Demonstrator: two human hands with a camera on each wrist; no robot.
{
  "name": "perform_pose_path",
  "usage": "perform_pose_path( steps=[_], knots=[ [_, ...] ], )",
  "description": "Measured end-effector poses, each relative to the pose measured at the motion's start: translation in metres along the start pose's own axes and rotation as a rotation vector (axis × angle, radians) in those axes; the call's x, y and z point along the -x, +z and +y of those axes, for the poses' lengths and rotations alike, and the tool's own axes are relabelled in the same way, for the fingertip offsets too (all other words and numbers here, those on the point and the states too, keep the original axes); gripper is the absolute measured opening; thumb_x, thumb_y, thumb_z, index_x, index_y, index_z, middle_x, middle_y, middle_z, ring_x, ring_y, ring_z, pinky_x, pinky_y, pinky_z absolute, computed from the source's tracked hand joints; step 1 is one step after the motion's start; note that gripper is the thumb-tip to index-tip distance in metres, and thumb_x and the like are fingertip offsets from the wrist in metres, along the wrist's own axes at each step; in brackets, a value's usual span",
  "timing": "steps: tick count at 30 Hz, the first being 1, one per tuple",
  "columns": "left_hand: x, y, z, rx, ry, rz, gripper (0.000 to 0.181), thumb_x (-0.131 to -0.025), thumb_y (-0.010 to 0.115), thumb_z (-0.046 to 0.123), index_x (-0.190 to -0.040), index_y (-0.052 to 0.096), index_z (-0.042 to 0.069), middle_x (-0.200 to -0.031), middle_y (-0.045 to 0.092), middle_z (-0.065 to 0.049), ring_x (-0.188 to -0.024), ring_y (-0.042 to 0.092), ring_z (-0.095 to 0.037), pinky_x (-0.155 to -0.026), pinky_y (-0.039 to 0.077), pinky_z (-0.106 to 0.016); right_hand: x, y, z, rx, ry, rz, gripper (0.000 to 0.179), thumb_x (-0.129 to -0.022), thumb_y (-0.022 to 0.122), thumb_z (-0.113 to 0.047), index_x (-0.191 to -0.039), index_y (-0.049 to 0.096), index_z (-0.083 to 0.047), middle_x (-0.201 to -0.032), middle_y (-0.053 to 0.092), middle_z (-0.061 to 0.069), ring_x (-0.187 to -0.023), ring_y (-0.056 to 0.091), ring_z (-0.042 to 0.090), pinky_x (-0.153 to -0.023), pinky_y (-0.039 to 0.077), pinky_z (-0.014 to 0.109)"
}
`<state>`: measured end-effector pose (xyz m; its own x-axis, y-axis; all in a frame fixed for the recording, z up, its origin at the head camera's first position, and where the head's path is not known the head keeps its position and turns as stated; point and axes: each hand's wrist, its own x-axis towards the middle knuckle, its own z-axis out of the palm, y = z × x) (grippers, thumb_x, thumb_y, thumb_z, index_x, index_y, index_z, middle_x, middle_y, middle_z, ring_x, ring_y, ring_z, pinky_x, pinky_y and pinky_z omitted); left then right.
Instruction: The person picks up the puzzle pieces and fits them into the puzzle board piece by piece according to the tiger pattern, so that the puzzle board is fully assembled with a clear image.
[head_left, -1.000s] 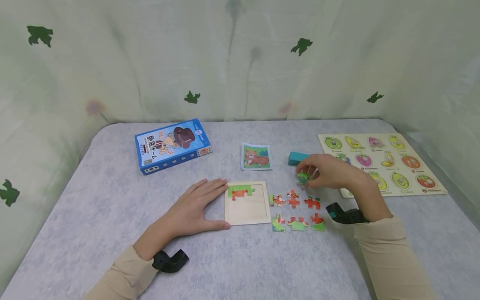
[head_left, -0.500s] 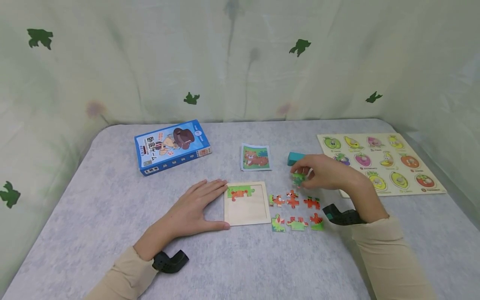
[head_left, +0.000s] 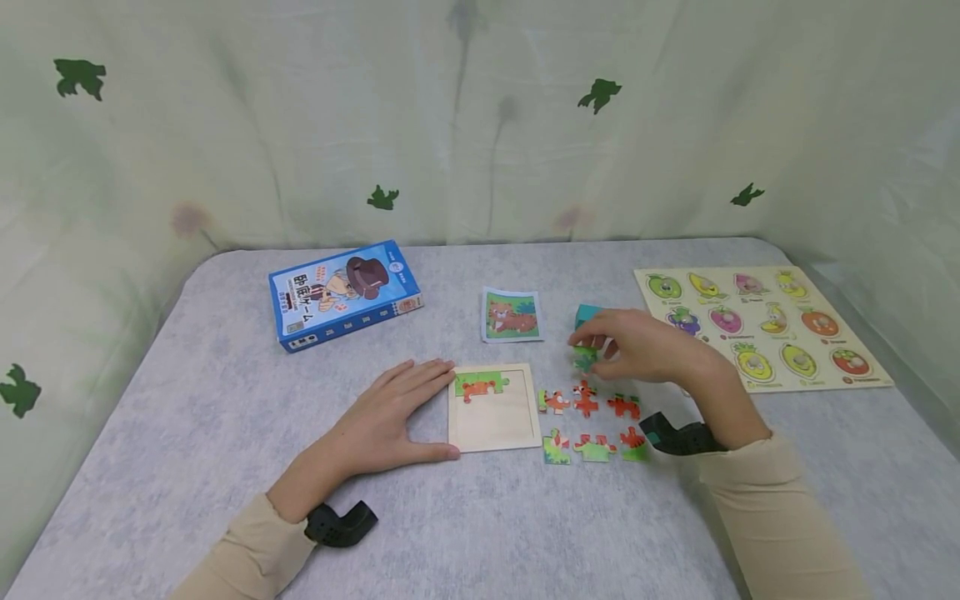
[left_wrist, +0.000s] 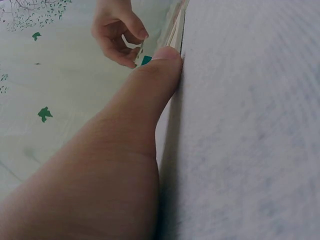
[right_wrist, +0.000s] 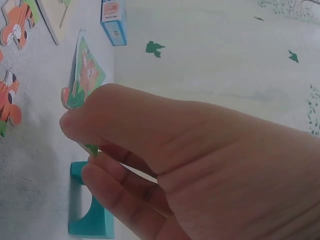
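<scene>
In the head view my right hand (head_left: pixel 641 346) pinches a green jigsaw piece (head_left: pixel 585 359) between thumb and fingers, above the table near the loose pieces. The right wrist view shows this piece edge-on, partly hidden by the thumb. My left hand (head_left: pixel 382 415) lies with straight fingers at the left side of a square wooden puzzle tray (head_left: pixel 495 428), thumb and fingertips touching its edge. Joined green and orange pieces (head_left: pixel 480 384) fill the tray's upper left. Several loose orange and green pieces (head_left: pixel 596 448) lie in two rows to its right.
Behind the tray lies a small bear picture card (head_left: pixel 512 316). A teal block (head_left: pixel 588 315) stands just beyond my right hand. At the back left is a blue game box (head_left: pixel 345 292); a fruit puzzle board (head_left: pixel 765 329) lies at the right.
My right hand has moved left with the green jigsaw piece, toward the tray, uncovering more of the fruit board. My left hand and the tray stay in place.
</scene>
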<state>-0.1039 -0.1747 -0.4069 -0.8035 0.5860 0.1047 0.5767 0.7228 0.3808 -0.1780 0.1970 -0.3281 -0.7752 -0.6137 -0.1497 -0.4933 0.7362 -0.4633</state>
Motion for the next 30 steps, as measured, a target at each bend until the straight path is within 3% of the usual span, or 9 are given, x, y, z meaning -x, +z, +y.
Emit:
perform_pose_path(
  steps=[11,30],
  knots=[
    [0.0,0.0,0.0,-0.002,0.005,0.008,0.103,-0.082,0.07,0.075,-0.159,0.042,0.012,-0.165,0.04,-0.001,-0.154,0.033,-0.022,-0.13,0.019,-0.047,-0.005,0.005,-0.008,0.019,-0.069,0.026,0.037,-0.086,0.079,-0.009,-0.123,0.074,-0.01,-0.11,0.069,-0.003,-0.097,0.067,0.016,-0.084,0.062,0.031],
    [0.0,0.001,0.0,-0.004,0.0,0.003,0.104,-0.082,0.07,0.075,-0.159,0.041,0.013,-0.165,0.039,-0.001,-0.155,0.033,-0.022,-0.13,0.019,-0.047,-0.013,0.017,-0.018,0.045,-0.139,0.054,0.037,-0.088,0.08,-0.013,-0.125,0.073,-0.01,-0.114,0.07,-0.001,-0.095,0.069,0.016,-0.085,0.062,0.035]
  ],
)
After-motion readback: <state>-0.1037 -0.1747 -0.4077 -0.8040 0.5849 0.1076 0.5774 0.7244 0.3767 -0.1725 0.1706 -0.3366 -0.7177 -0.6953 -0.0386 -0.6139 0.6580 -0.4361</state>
